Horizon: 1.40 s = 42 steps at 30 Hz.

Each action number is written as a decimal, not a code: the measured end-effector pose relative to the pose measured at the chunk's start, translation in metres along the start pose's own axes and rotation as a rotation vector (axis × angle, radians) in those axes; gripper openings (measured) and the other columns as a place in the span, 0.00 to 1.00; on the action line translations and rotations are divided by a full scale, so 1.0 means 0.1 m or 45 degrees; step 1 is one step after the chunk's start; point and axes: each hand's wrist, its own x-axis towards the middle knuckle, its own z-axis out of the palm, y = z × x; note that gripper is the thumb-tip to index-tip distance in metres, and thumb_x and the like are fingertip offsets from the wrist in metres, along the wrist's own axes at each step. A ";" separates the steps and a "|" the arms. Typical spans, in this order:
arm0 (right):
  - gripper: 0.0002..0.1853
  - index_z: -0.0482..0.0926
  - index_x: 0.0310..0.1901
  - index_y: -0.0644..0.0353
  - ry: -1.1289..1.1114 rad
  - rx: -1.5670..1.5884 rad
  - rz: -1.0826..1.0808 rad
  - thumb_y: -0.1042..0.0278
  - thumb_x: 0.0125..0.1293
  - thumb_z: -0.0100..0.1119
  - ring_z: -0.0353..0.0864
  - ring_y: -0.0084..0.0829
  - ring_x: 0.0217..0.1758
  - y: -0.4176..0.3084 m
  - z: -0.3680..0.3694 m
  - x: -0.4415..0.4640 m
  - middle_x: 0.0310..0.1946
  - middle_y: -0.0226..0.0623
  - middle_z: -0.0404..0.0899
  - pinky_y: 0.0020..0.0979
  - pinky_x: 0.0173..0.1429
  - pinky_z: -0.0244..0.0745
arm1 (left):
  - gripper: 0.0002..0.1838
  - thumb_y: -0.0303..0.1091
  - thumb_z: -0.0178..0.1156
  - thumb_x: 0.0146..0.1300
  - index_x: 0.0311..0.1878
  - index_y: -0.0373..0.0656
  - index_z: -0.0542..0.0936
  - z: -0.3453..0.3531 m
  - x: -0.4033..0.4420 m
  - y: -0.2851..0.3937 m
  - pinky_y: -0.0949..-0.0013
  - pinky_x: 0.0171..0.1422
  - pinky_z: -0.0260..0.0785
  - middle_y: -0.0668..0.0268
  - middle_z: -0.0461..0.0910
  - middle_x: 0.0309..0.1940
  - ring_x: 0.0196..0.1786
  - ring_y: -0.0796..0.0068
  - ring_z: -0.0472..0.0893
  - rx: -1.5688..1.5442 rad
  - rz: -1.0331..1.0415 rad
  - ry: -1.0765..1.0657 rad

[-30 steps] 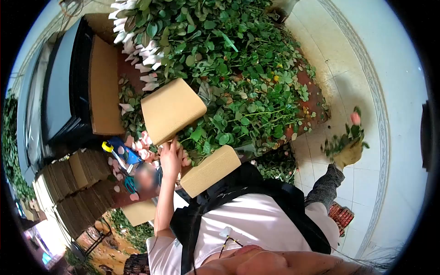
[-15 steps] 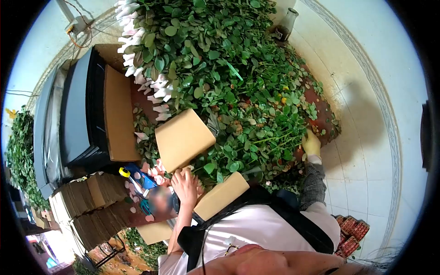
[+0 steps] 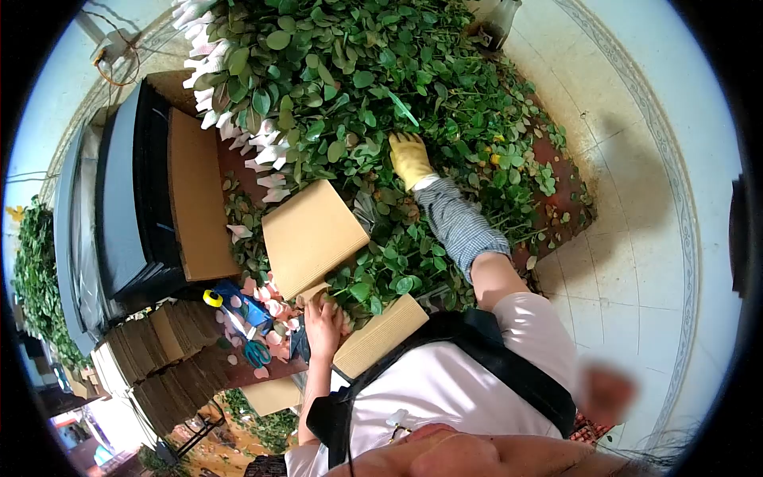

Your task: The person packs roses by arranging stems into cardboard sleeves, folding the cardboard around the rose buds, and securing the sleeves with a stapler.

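My right hand [image 3: 409,161], in a yellow glove with a checked sleeve above it, lies over the pile of leafy rose stems [image 3: 350,119]. Its fingers are spread on the leaves, and no stem shows in its grip. My left hand [image 3: 322,327] is bare. Its fingers curl down between a corrugated cardboard wrap [image 3: 314,237] and a second cardboard piece [image 3: 381,336]. Pink rose heads [image 3: 274,306] show beside that hand; what lies under the fingers is hidden. Green stems and leaves extend from between the two cardboard pieces.
White-sleeved buds [image 3: 208,67] line the pile's left side. Left of me stand a cardboard-lined black box [image 3: 203,195] and stacked cardboard [image 3: 167,334]. Teal-handled scissors [image 3: 256,352] and a blue item [image 3: 246,306] lie near my left hand. A glass bottle [image 3: 497,28] stands at the back.
My right hand has moved from the stem ends at the pile's right edge to the leaves in its middle. My left hand stays by the cardboard. The view has shifted slightly.
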 end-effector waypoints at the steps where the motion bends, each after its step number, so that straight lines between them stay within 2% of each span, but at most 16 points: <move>1: 0.18 0.79 0.56 0.57 0.354 -0.091 -0.086 0.69 0.64 0.57 0.81 0.40 0.53 -0.07 0.05 -0.05 0.47 0.37 0.84 0.42 0.61 0.74 | 0.16 0.31 0.66 0.59 0.50 0.38 0.81 0.00 0.00 -0.01 0.50 0.65 0.68 0.47 0.72 0.60 0.60 0.43 0.73 -0.096 -0.037 -0.056; 7: 0.17 0.80 0.53 0.58 0.295 -0.064 -0.087 0.68 0.61 0.57 0.83 0.40 0.52 -0.06 0.04 -0.23 0.47 0.40 0.85 0.42 0.56 0.76 | 0.18 0.28 0.67 0.58 0.53 0.38 0.81 0.04 -0.03 -0.04 0.54 0.64 0.70 0.51 0.72 0.64 0.62 0.48 0.74 -0.224 -0.041 0.036; 10: 0.26 0.69 0.67 0.68 -0.536 0.022 0.161 0.70 0.69 0.53 0.81 0.45 0.59 0.00 0.08 -0.46 0.55 0.45 0.83 0.49 0.60 0.75 | 0.20 0.39 0.69 0.59 0.51 0.39 0.82 0.00 -0.01 -0.04 0.51 0.68 0.63 0.56 0.74 0.63 0.62 0.49 0.74 -0.077 -0.023 -0.013; 13: 0.25 0.72 0.65 0.66 0.539 -0.266 -0.226 0.65 0.68 0.54 0.84 0.48 0.51 0.26 0.87 -0.72 0.47 0.49 0.85 0.47 0.50 0.80 | 0.24 0.46 0.71 0.57 0.53 0.42 0.83 -0.05 -0.03 -0.06 0.47 0.74 0.57 0.56 0.71 0.68 0.69 0.53 0.70 0.016 0.055 -0.048; 15: 0.18 0.78 0.56 0.65 -0.193 0.055 -0.130 0.63 0.70 0.53 0.83 0.49 0.50 0.26 0.48 -0.64 0.45 0.48 0.84 0.47 0.52 0.79 | 0.27 0.48 0.73 0.54 0.53 0.42 0.83 -0.03 -0.05 -0.09 0.47 0.76 0.55 0.56 0.70 0.70 0.71 0.53 0.68 -0.022 0.060 -0.056; 17: 0.15 0.79 0.48 0.63 -0.374 0.150 -0.042 0.59 0.68 0.57 0.84 0.48 0.43 0.21 0.14 -0.44 0.39 0.47 0.84 0.47 0.48 0.79 | 0.28 0.49 0.74 0.52 0.53 0.43 0.83 -0.03 -0.05 -0.09 0.47 0.75 0.55 0.57 0.70 0.70 0.72 0.53 0.68 0.028 0.092 -0.017; 19: 0.16 0.80 0.51 0.58 -0.197 0.217 0.018 0.58 0.67 0.61 0.84 0.48 0.46 0.00 -0.39 -0.26 0.40 0.44 0.85 0.46 0.52 0.79 | 0.28 0.49 0.74 0.51 0.53 0.43 0.83 -0.03 -0.03 -0.05 0.46 0.75 0.55 0.57 0.70 0.70 0.72 0.53 0.67 0.041 0.081 -0.010; 21: 0.15 0.81 0.52 0.56 0.307 0.450 -0.123 0.60 0.68 0.60 0.85 0.47 0.43 -0.01 -0.45 -0.03 0.38 0.44 0.86 0.44 0.51 0.79 | 0.28 0.48 0.74 0.51 0.52 0.43 0.82 0.00 -0.04 -0.08 0.45 0.75 0.54 0.56 0.71 0.68 0.71 0.53 0.68 0.015 0.057 0.004; 22: 0.16 0.81 0.54 0.55 0.214 0.341 -0.039 0.60 0.68 0.60 0.85 0.47 0.43 0.03 -0.43 0.16 0.40 0.44 0.86 0.45 0.49 0.80 | 0.28 0.48 0.74 0.52 0.52 0.43 0.82 -0.01 -0.04 -0.07 0.45 0.75 0.55 0.56 0.71 0.68 0.71 0.52 0.68 0.006 0.062 -0.006; 24: 0.12 0.84 0.48 0.56 0.369 0.422 -0.001 0.63 0.67 0.60 0.85 0.48 0.41 0.10 -0.19 0.33 0.38 0.43 0.87 0.43 0.48 0.80 | 0.27 0.48 0.74 0.52 0.53 0.43 0.82 -0.02 -0.03 -0.05 0.45 0.74 0.56 0.55 0.72 0.68 0.70 0.51 0.68 -0.007 0.057 -0.021; 26: 0.13 0.85 0.28 0.58 0.332 1.284 0.564 0.63 0.67 0.57 0.84 0.49 0.34 0.23 0.23 0.44 0.27 0.43 0.84 0.43 0.52 0.76 | 0.27 0.47 0.74 0.53 0.53 0.43 0.82 0.01 -0.04 -0.07 0.45 0.74 0.56 0.55 0.72 0.68 0.70 0.51 0.68 0.005 0.068 -0.018; 29: 0.11 0.81 0.26 0.59 0.451 0.015 -0.003 0.68 0.64 0.56 0.82 0.48 0.33 0.21 0.35 0.48 0.24 0.43 0.81 0.48 0.52 0.74 | 0.27 0.48 0.74 0.52 0.53 0.43 0.82 0.01 -0.05 -0.09 0.45 0.73 0.57 0.54 0.72 0.67 0.69 0.50 0.69 0.015 0.067 0.001; 35: 0.08 0.81 0.29 0.62 0.361 -0.071 -0.173 0.70 0.62 0.56 0.84 0.46 0.34 0.32 0.13 0.38 0.26 0.45 0.82 0.44 0.43 0.78 | 0.28 0.48 0.75 0.50 0.52 0.44 0.82 0.03 -0.06 -0.07 0.47 0.72 0.59 0.55 0.72 0.67 0.67 0.48 0.70 -0.028 0.036 0.018; 38: 0.08 0.79 0.27 0.63 0.196 0.416 0.116 0.69 0.60 0.61 0.81 0.44 0.28 0.31 -0.03 0.43 0.25 0.46 0.81 0.41 0.38 0.76 | 0.28 0.47 0.75 0.50 0.53 0.44 0.82 0.04 -0.06 -0.10 0.47 0.72 0.59 0.55 0.72 0.67 0.67 0.49 0.71 -0.003 0.052 0.030; 40: 0.04 0.82 0.32 0.59 0.080 1.429 0.670 0.70 0.57 0.65 0.81 0.43 0.28 0.33 -0.28 0.29 0.24 0.42 0.81 0.42 0.40 0.76 | 0.28 0.47 0.75 0.50 0.53 0.44 0.82 0.03 -0.06 -0.08 0.47 0.72 0.59 0.55 0.72 0.67 0.66 0.49 0.71 -0.025 0.028 0.001; 42: 0.06 0.85 0.37 0.64 0.464 0.447 -0.147 0.72 0.63 0.62 0.80 0.36 0.30 0.47 -0.49 -0.02 0.25 0.40 0.80 0.42 0.38 0.75 | 0.28 0.46 0.75 0.50 0.53 0.43 0.82 0.06 -0.06 -0.09 0.47 0.72 0.59 0.55 0.72 0.67 0.66 0.48 0.71 -0.005 0.047 0.002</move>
